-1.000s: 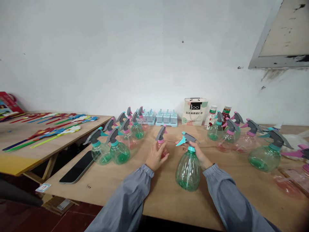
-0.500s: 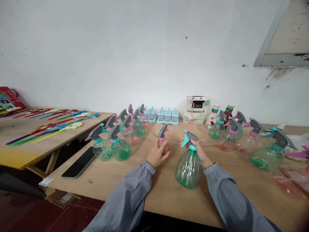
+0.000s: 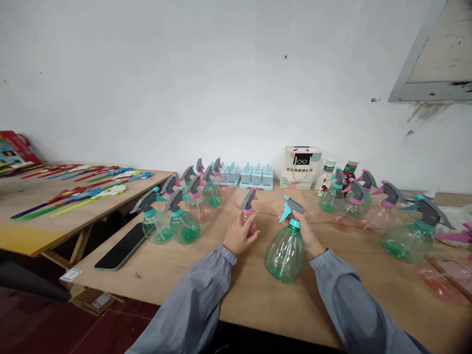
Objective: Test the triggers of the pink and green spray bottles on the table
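My right hand (image 3: 309, 233) grips a green see-through spray bottle (image 3: 283, 258) by its neck and grey-and-turquoise trigger head. The bottle leans a little, its base towards the left and its nozzle pointing up and left. Left of it, my left hand (image 3: 239, 235) is around the body of a pink spray bottle (image 3: 252, 225) with a grey-and-pink head, which stands upright. Thumb and forefinger show on its near side; the other fingers are partly hidden. Several green and pink spray bottles (image 3: 184, 228) stand to the left, and more spray bottles (image 3: 406, 243) stand to the right.
A phone (image 3: 121, 247) lies at the table's left side. Pale blue ice-pop moulds (image 3: 256, 177), a paper bag (image 3: 300, 168) and two labelled bottles (image 3: 327, 174) stand by the wall. Colourful hand-shaped sticks (image 3: 88, 196) lie on the neighbouring table. A pink bottle (image 3: 440, 282) lies far right.
The green spray bottle in my right hand has tilted, its base swinging slightly left and up. My left hand stays at the pink bottle.
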Available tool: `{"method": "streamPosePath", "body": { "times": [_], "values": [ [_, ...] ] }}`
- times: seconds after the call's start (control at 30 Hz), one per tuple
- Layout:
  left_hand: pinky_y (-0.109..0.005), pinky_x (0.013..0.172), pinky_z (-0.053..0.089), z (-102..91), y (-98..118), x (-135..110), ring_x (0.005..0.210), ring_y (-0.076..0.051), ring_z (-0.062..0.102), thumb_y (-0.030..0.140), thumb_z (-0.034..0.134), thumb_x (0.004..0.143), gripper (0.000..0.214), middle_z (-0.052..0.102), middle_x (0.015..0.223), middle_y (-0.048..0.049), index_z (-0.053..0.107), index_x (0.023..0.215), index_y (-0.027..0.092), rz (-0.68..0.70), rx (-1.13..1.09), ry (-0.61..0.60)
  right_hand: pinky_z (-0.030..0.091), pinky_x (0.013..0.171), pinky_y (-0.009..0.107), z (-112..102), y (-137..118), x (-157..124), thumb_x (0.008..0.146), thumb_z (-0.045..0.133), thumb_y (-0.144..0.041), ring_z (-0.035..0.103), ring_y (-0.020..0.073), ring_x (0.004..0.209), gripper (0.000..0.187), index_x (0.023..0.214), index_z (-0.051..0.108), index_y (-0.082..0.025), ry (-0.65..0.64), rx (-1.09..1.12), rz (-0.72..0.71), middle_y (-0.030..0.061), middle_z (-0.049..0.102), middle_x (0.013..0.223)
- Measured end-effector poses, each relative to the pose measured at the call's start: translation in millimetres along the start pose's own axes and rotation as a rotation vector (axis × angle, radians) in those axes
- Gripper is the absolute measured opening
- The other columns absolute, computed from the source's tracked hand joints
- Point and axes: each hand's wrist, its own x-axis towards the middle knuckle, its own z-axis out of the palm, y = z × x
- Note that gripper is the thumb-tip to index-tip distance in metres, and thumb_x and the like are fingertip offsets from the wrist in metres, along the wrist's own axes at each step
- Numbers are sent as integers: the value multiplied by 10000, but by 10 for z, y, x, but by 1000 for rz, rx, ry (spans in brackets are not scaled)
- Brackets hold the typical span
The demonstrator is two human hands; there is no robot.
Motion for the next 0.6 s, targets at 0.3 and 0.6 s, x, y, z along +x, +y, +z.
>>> {"method": "streamPosePath", "body": {
  "times": [0.3, 0.6],
  "values": [
    [-471, 1003, 442, 10, -20, -1, 1245, -338, 494, 421, 612, 848, 601, 418, 1370, -173, 475, 1413, 264, 7, 19, -3, 531, 688, 312, -268, -16, -9, 665, 730, -602, 670, 211, 791, 470, 936, 714, -219, 187, -167, 23, 40, 748, 856],
    [-474, 996, 457, 3, -18, -1, 1245, -338, 495, 434, 596, 859, 599, 404, 1380, -173, 457, 1417, 265, 8, 18, -4, 529, 841, 387, -1467, -524, -294, 621, 774, -534, 662, 189, 783, 486, 978, 713, -209, 686, -472, -345, 41, 731, 921]
  ]
}}
